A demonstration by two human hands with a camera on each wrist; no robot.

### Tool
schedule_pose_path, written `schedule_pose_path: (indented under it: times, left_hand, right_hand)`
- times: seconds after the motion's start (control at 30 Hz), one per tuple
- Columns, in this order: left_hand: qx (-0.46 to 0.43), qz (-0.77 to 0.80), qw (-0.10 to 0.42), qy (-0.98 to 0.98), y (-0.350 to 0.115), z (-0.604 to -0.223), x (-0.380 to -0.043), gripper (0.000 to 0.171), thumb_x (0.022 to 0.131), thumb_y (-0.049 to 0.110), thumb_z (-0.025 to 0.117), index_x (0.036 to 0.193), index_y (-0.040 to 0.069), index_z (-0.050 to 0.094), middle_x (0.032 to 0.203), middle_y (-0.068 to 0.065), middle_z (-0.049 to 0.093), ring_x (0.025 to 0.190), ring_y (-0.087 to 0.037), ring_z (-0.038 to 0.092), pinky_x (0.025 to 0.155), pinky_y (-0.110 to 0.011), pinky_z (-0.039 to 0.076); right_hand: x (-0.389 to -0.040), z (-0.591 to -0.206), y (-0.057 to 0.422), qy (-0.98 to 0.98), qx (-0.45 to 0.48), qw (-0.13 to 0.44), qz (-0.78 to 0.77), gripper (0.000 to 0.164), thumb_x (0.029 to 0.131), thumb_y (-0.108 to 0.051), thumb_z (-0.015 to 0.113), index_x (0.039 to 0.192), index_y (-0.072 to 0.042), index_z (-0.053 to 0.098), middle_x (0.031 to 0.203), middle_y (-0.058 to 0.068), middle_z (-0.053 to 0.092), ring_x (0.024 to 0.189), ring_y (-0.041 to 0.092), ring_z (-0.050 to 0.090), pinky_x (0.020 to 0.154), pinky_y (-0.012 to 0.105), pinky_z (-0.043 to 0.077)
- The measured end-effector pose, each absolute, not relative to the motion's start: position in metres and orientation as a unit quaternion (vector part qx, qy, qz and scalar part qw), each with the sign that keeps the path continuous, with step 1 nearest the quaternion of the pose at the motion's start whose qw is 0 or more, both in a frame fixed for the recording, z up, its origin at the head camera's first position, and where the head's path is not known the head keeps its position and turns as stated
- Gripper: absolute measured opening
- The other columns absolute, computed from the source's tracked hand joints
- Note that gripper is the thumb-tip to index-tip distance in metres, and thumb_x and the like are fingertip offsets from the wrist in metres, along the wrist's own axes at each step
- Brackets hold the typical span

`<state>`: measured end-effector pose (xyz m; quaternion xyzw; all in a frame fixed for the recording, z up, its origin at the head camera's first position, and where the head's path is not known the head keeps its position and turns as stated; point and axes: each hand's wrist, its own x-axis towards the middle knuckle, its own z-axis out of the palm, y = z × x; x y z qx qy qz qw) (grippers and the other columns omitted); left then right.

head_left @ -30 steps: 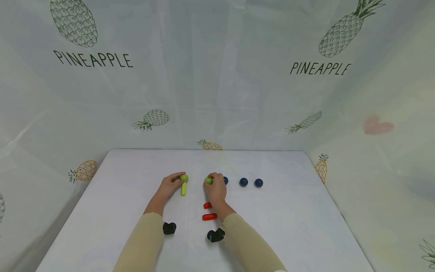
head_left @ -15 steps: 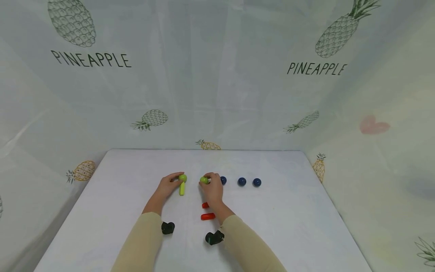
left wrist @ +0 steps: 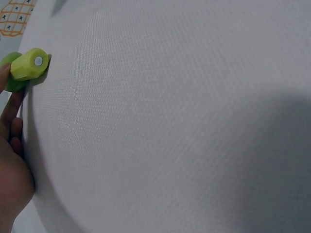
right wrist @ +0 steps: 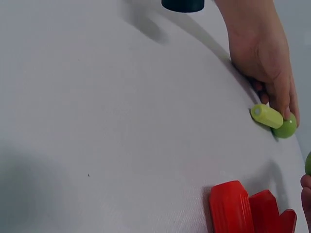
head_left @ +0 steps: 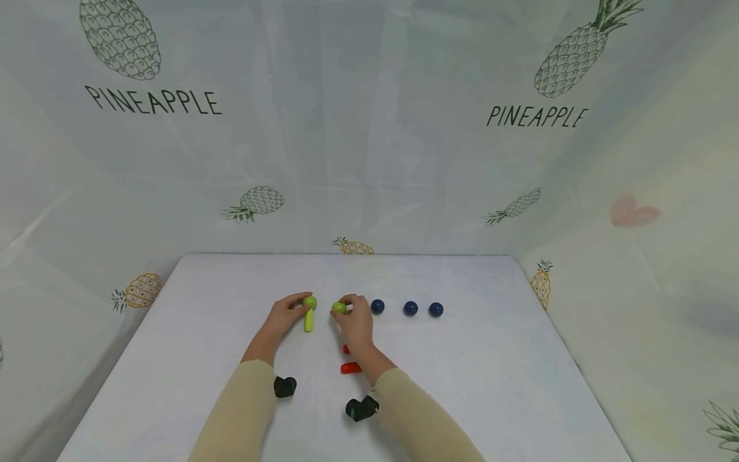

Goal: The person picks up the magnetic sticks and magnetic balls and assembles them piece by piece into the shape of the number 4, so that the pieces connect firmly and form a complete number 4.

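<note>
My left hand (head_left: 283, 316) pinches a green ball (head_left: 310, 301) between thumb and fingers, on the tabletop. A short yellow-green rod (head_left: 308, 321) adjoins that ball and points toward me; in the left wrist view the rod (left wrist: 30, 65) has a pale round spot on its end. To the right, my right hand (head_left: 356, 324) pinches a second green ball (head_left: 339, 308), apart from the first one. The right wrist view shows only its fingertips (right wrist: 306, 191) at the edge. Nearer to me lie red rods (right wrist: 231, 208), partly hidden by the right arm in the head view.
Three dark blue balls, the nearest blue ball (head_left: 378, 307) beside my right hand, stand in a row to the right on the white table (head_left: 496, 372). Black wrist cameras, such as the left camera (head_left: 285, 387), sit under both forearms. A pineapple-print cloth (head_left: 369, 160) hangs behind.
My right hand has moved left with its green ball, toward the ball in my left hand, uncovering the nearest blue ball. The left hand keeps its place.
</note>
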<state>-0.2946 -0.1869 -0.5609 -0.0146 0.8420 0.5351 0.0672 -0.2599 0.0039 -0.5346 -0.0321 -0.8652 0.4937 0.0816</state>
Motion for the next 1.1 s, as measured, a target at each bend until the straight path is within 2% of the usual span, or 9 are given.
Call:
schedule_pose_path:
  times: [0.43, 0.63, 1.1]
  left_hand:
    - [-0.012, 0.528, 0.07, 0.846, -0.188, -0.562, -0.296, 0.041, 0.095, 0.018, 0.064, 0.136, 0.012, 0.058, 0.144, -0.017, 0.047, 0.138, -0.038, 0.033, 0.111, -0.05, 0.027]
    - [-0.013, 0.53, 0.068, 0.845, -0.188, -0.564, -0.298, 0.041, 0.095, 0.017, 0.065, 0.135, 0.012, 0.058, 0.145, -0.015, 0.047, 0.138, -0.036, 0.034, 0.112, -0.047, 0.027]
    - [-0.014, 0.534, 0.067, 0.843, -0.188, -0.562, -0.297, 0.041, 0.095, 0.015, 0.064, 0.136, 0.01, 0.058, 0.142, -0.018, 0.049, 0.137, -0.038, 0.034, 0.111, -0.05, 0.028]
  right_hand:
    - [-0.25, -0.536, -0.003, -0.843, -0.028, 0.054, 0.535, 0.026, 0.081, -0.016, 0.08, 0.102, -0.012, 0.066, 0.101, -0.002, 0.057, 0.077, 0.009, 0.055, 0.066, 0.021, 0.05]
    - [-0.244, -0.538, -0.006, -0.839, -0.023, 0.049, 0.542, 0.025, 0.081, -0.015, 0.08, 0.101, -0.011, 0.065, 0.1, -0.002, 0.057, 0.078, 0.01, 0.055, 0.067, 0.022, 0.051]
    - [-0.237, -0.545, -0.012, -0.836, -0.012, 0.028, 0.547, 0.023, 0.083, -0.017, 0.077, 0.102, -0.012, 0.065, 0.099, -0.004, 0.058, 0.077, 0.009, 0.054, 0.068, 0.021, 0.05]
